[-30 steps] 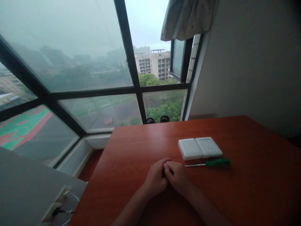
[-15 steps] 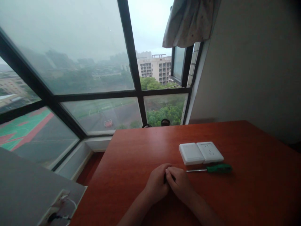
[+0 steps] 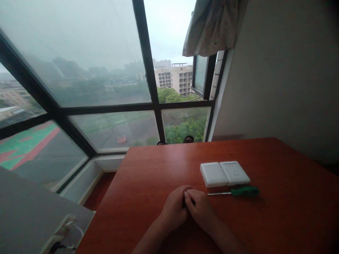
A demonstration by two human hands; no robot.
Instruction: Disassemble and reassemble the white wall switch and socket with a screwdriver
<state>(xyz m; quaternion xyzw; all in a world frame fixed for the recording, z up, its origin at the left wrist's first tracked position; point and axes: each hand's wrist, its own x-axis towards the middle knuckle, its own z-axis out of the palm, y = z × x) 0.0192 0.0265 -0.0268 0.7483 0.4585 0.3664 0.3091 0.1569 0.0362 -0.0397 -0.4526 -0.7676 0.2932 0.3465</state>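
Note:
My left hand [image 3: 173, 208] and my right hand [image 3: 200, 208] rest clasped together on the red-brown wooden table [image 3: 148, 173]. Their fingers are curled and pressed against each other, with no object showing between them; the palms are hidden. Just right of my right hand lies a screwdriver [image 3: 245, 191] with a green handle, its metal shaft pointing left toward the hand without touching it. Behind the screwdriver, two white square wall plates sit side by side: a plain-faced plate [image 3: 214, 173] on the left and a socket plate [image 3: 235, 172] with slots on the right.
Large dark-framed windows [image 3: 106, 110] stand beyond the table, with a hanging curtain [image 3: 212, 28] at upper right. A grey wall [image 3: 275, 81] runs along the right. At lower left, a wall outlet [image 3: 63, 225] has cords plugged in. Dark rounded objects [image 3: 188, 139] show behind the table's far edge.
The view has shifted slightly, so the table items appear a little lower and further left. My hands keep the same clasped pose, and the plates and screwdriver stay in place.

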